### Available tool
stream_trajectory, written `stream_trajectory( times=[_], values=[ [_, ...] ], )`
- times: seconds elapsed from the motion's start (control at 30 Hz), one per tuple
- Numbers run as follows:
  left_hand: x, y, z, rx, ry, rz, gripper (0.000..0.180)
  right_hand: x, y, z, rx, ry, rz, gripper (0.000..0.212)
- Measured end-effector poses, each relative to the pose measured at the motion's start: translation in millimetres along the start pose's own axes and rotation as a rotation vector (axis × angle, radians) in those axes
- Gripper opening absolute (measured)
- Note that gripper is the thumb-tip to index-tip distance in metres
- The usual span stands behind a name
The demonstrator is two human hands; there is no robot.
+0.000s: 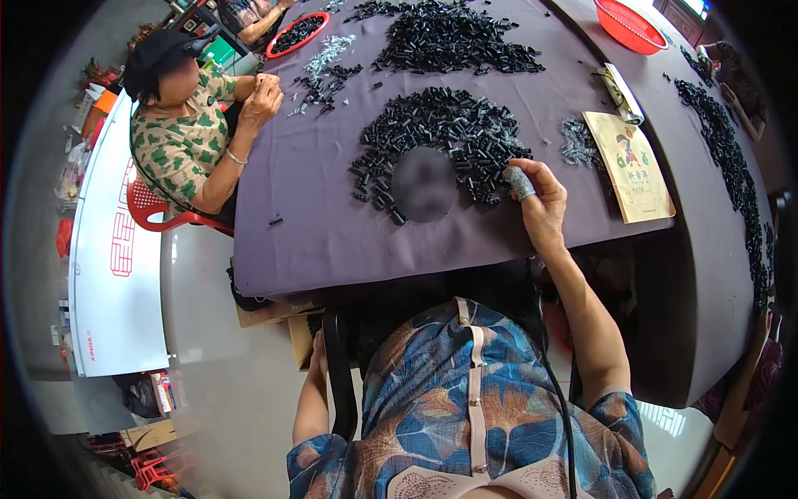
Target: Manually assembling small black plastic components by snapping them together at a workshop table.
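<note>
My right hand (542,208) is raised at the right edge of a heap of small black tubular pieces (440,125) on the table. Its fingers are bent together in a pinch. A grey, speckled covering or object (519,182) shows at the thumb and fingertips; which it is, I cannot tell. Anything smaller between the tips is hidden. My left arm hangs beside the chair, with my left hand (317,353) low by the black armrest and its fingers out of sight. A blurred dark oval (424,185) covers the heap's near part.
A purple-grey cloth covers the table (332,241). Small clear pieces (578,141) lie near a yellow printed booklet (630,166) and a glasses-like item (622,93). Red baskets (632,29) stand farther off. A co-worker in a cap (187,133) sits at left, hands together.
</note>
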State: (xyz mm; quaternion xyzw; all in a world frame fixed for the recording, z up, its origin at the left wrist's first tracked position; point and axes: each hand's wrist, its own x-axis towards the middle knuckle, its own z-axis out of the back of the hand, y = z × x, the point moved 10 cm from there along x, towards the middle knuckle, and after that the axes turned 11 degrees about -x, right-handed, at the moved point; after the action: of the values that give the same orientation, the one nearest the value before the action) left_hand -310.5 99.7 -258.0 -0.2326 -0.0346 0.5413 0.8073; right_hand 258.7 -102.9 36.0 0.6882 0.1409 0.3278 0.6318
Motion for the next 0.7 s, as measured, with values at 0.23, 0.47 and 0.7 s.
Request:
stream_trajectory(
  times=[0.23, 0.47, 0.7],
  values=[
    [-12.0, -21.0, 14.5, -0.041, -0.042, -0.094, 0.015, 0.3, -0.8, -0.6, 0.0, 0.009, -0.002, 0.021],
    [-10.7, -23.1, 54.5, -0.083, -0.083, -0.186, 0.014, 0.9, -0.7, 0.2, 0.016, 0.002, 0.002, 0.022],
    [-26.7, -98.6, 151.4, -0.274, -0.348, -0.121, 0.013, 7.6, 3.9, 24.3, 0.016, -0.101, -0.008, 0.021]
  ],
)
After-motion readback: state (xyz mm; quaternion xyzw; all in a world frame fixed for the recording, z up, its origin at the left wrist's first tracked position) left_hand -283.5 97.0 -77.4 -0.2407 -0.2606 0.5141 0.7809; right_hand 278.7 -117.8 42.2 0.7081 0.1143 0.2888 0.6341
